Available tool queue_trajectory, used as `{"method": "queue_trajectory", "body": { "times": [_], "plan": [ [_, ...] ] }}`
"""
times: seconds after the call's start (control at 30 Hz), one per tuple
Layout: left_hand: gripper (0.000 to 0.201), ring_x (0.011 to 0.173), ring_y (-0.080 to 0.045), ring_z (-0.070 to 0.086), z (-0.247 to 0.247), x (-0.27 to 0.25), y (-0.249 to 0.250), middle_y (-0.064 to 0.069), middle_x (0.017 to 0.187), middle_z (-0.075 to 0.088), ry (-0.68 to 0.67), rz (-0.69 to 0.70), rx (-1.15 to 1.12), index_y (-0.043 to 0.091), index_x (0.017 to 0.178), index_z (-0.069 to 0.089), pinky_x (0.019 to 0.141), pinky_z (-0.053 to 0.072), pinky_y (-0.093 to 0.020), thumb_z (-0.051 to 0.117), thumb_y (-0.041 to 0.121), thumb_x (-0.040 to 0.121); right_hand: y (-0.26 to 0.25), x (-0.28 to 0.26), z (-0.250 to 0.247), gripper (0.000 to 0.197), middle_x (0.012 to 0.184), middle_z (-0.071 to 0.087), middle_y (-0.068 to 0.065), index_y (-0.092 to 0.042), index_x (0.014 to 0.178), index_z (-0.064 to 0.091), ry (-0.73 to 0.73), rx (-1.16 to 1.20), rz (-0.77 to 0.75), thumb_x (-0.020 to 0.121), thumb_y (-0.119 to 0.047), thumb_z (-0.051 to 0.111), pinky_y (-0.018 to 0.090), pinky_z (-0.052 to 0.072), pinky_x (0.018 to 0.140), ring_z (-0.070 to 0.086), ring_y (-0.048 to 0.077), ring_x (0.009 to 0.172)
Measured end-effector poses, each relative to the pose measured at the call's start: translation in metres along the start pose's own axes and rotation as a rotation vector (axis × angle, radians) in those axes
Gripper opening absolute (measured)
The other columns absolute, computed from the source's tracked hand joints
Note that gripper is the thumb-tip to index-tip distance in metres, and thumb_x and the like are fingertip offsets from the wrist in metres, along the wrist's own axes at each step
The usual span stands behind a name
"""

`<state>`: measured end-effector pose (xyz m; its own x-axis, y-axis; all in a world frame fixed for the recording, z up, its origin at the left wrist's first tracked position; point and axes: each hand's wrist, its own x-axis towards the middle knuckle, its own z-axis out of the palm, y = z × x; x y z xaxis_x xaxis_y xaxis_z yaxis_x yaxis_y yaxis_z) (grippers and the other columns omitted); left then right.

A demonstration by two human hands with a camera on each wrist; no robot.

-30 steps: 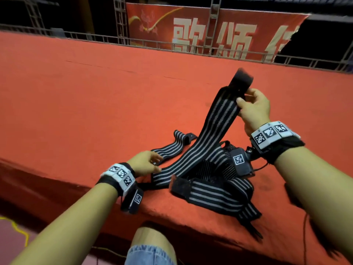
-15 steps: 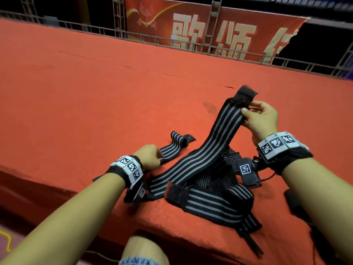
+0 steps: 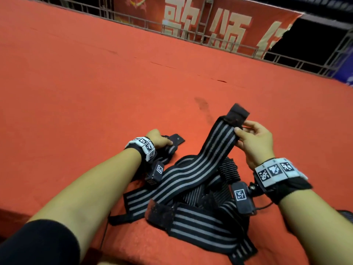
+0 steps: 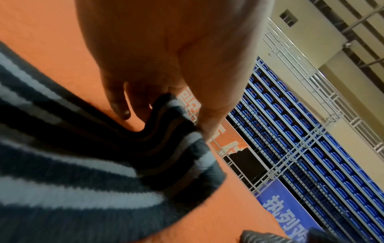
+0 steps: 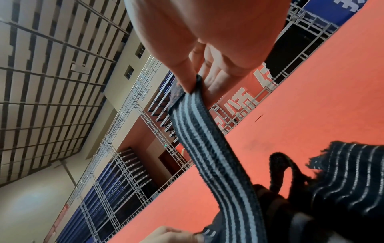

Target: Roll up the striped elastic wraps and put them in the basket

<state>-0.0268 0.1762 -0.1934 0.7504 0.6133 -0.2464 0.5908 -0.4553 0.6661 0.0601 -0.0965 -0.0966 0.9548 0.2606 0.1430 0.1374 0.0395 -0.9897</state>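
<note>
Several black-and-grey striped elastic wraps lie tangled in a pile [image 3: 200, 217] near the front edge of the red carpeted stage [image 3: 95, 83]. My right hand [image 3: 245, 129] pinches one long wrap [image 3: 215, 150] just below its black fastening tab and holds that end up off the pile; the right wrist view shows thumb and fingers [image 5: 187, 82] clamped on this wrap [image 5: 207, 139]. My left hand [image 3: 162, 140] grips the folded end of another wrap [image 3: 176, 139] lying on the carpet to the left. In the left wrist view its fingers [image 4: 187, 105] curl round the striped band [image 4: 83, 164]. No basket is in view.
The stage drops off at its front edge [image 3: 133, 251] just below the pile. A metal railing [image 3: 248, 52] and a red banner [image 3: 210, 25] run along the far side. A dark stain [image 3: 202, 104] marks the carpet beyond the wraps.
My right hand has come down and nearer with the wrap's end. My left hand has moved forward and closed on the end of the left wrap.
</note>
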Motion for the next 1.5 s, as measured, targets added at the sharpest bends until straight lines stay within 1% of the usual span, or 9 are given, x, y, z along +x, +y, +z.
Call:
{"method": "queue_trajectory", "body": {
  "times": [0.13,0.27,0.43,0.7,0.87,1.07,1.23,1.37,1.5],
  "plan": [
    [0.032,0.069,-0.023,0.062,-0.005,-0.012,-0.008,-0.008,0.077,0.067,-0.127,-0.09,0.061,0.003,0.082,0.07,0.06,0.049,-0.028,0.086,0.028,0.071,-0.002,-0.007,-0.001,0.025,0.089,0.058,0.004,-0.018,0.095,0.062,-0.015,0.005,0.004,0.092,0.007,0.062,0.024,0.057,0.06,0.065,0.015,0.076],
    [0.024,0.04,-0.008,0.048,-0.012,-0.047,-0.011,0.004,0.049,0.058,-0.117,-0.019,-0.07,0.008,0.073,0.068,0.039,0.034,-0.014,0.079,0.025,0.085,-0.01,-0.025,-0.002,0.025,0.088,0.058,0.001,-0.018,0.093,0.063,-0.036,0.027,0.006,0.092,0.006,0.064,0.026,0.057,0.064,0.065,0.011,0.075],
    [0.021,0.061,-0.013,0.057,-0.043,-0.104,0.011,-0.002,0.067,0.065,0.12,0.204,-0.359,0.001,0.08,0.071,0.061,0.045,-0.026,0.072,0.02,0.091,-0.041,-0.055,-0.01,0.019,0.096,0.072,0.007,-0.02,0.097,0.068,-0.075,0.046,-0.039,0.087,-0.005,0.075,0.025,0.054,0.066,0.069,0.008,0.078],
    [0.021,0.086,-0.024,0.071,-0.079,-0.222,0.072,-0.014,0.094,0.076,0.291,0.458,-0.647,0.012,0.091,0.073,0.085,0.059,-0.04,0.064,-0.006,0.087,-0.089,-0.111,-0.01,0.021,0.075,0.067,-0.004,-0.022,0.093,0.072,-0.104,0.005,-0.258,0.08,-0.008,0.081,0.02,0.049,0.063,0.061,0.002,0.064],
    [0.01,0.09,-0.024,0.075,-0.07,-0.265,0.085,-0.007,0.087,0.078,0.41,0.504,-0.688,0.012,0.092,0.079,0.083,0.061,-0.044,0.068,0.011,0.091,-0.096,-0.135,-0.017,0.02,0.074,0.074,-0.008,-0.03,0.088,0.075,-0.056,-0.147,-0.355,0.074,-0.016,0.083,0.036,0.06,0.081,0.071,0.009,0.076],
    [0.016,0.086,0.0,0.072,-0.041,-0.279,0.092,0.014,0.086,0.077,0.62,0.551,-0.632,0.017,0.096,0.08,0.085,0.06,-0.036,0.067,0.025,0.092,-0.101,-0.144,-0.043,0.022,0.072,0.073,-0.01,-0.021,0.095,0.079,-0.009,-0.274,-0.38,0.074,-0.017,0.08,0.031,0.06,0.079,0.07,0.005,0.073],
    [0.018,0.085,0.007,0.069,-0.012,-0.295,0.113,0.019,0.089,0.076,0.577,0.648,-0.589,0.025,0.102,0.08,0.081,0.058,-0.029,0.064,0.025,0.093,-0.102,-0.151,-0.05,0.021,0.073,0.071,-0.015,-0.023,0.095,0.079,0.024,-0.297,-0.435,0.075,-0.018,0.079,0.024,0.057,0.076,0.069,0.0,0.073],
    [0.023,0.078,-0.002,0.072,-0.007,-0.297,0.117,0.017,0.081,0.076,0.642,0.675,-0.486,0.038,0.104,0.077,0.072,0.058,-0.037,0.058,0.04,0.09,-0.103,-0.154,-0.052,0.021,0.07,0.068,-0.022,-0.02,0.095,0.08,0.042,-0.287,-0.501,0.076,-0.012,0.077,0.007,0.051,0.069,0.065,-0.012,0.068],
    [0.026,0.081,-0.011,0.074,-0.001,-0.296,0.119,0.013,0.081,0.077,0.594,0.69,-0.422,0.047,0.106,0.074,0.071,0.059,-0.038,0.056,0.047,0.087,-0.102,-0.16,-0.047,0.022,0.076,0.073,-0.016,-0.021,0.095,0.079,-0.054,-0.194,-0.515,0.077,-0.01,0.08,0.012,0.055,0.072,0.069,-0.006,0.072]
  ]
}}
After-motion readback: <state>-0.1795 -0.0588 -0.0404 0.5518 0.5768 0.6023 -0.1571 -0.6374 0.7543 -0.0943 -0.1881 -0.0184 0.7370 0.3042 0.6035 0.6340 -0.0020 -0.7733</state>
